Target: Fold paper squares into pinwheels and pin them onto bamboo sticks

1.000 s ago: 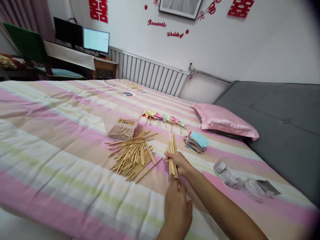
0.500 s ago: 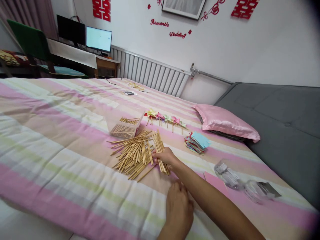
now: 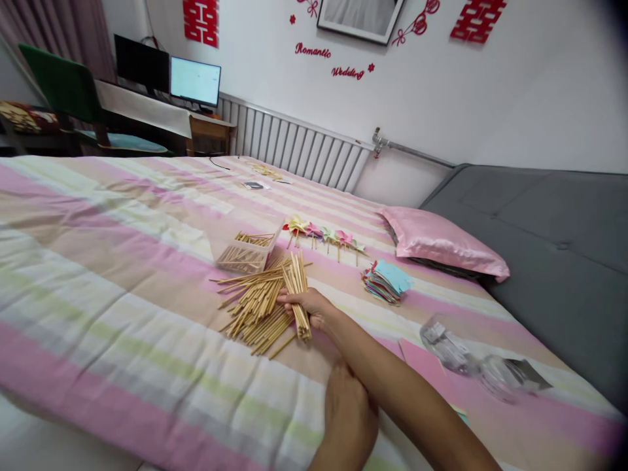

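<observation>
My right hand (image 3: 309, 306) is closed around a bundle of thin wooden sticks (image 3: 296, 281), holding it tilted over the right side of a loose stick pile (image 3: 258, 304). Behind the pile, a clear plastic box (image 3: 245, 256) has more sticks in it. My left hand (image 3: 349, 409) is low on the bed, partly behind my right forearm. Its fingers are curled under, and whatever they hold, if anything, is hidden.
A row of small paper pinwheels (image 3: 326, 235) lies beyond the sticks. To the right are a stack of coloured paper (image 3: 387, 282), pink sheets (image 3: 426, 366) and clear plastic containers (image 3: 446, 343). A pink pillow (image 3: 441, 242) rests by the grey headboard (image 3: 540, 229).
My right hand has moved left with the stick bundle, which now overlaps the pile and looks more gathered. My left hand has hardly moved, but the right forearm covers more of its fingers.
</observation>
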A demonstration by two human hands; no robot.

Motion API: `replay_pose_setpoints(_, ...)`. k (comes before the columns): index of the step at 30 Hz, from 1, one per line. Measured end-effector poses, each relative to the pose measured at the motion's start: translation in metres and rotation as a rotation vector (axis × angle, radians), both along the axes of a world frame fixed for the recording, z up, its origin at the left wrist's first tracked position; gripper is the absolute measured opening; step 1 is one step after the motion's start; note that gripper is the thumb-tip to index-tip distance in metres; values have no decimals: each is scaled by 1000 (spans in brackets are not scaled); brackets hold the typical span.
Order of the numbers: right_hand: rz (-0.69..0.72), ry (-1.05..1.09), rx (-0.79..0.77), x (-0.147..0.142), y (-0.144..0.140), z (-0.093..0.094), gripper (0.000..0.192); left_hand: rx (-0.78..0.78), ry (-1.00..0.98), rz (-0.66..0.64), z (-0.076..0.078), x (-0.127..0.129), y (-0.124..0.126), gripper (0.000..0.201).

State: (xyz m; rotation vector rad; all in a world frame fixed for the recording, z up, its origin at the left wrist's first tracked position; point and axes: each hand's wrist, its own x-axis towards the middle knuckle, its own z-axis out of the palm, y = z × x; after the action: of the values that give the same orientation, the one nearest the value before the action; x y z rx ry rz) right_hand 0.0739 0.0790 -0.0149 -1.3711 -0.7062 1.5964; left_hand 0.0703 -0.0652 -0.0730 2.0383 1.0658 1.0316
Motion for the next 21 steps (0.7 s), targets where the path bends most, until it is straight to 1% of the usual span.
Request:
replay_pose_setpoints(3, -94, 57, 14, 7, -13, 2, 15, 56, 36, -27, -6, 1, 1, 47)
replay_pose_setpoints(6, -249, 76, 0, 17, -33, -2, 11, 140, 141, -72, -12, 3, 1, 49)
replay_pose_setpoints(7, -306, 76, -17, 21, -40, -4, 10, 173, 193, -82, -15, 4, 0, 49)
replay_pose_setpoints(9, -405, 68, -64, 28, -53, -12, 15, 243, 303, -105, -21, 5, -4, 50)
replay_pose_setpoints(11, -471, 55, -106, 33, -63, -20, 21, 300, 381, -137, -26, 7, -8, 50)
replay_pose_setpoints(13, -504, 41, -139, 32, -69, -29, 23, 327, 411, -155, -31, 8, -11, 48)
replay_pose_setpoints(16, -507, 16, -166, 22, -70, -37, 23, 333, 406, -136, -35, 6, -14, 46)
replay_pose_setpoints(18, -492, 6, -172, 12, -65, -39, 20, 322, 400, -123, -34, 4, -14, 46)
replay_pose_setpoints(21, -469, 14, -174, -5, -46, -39, 11, 278, 379, -133, -31, 1, -13, 50)
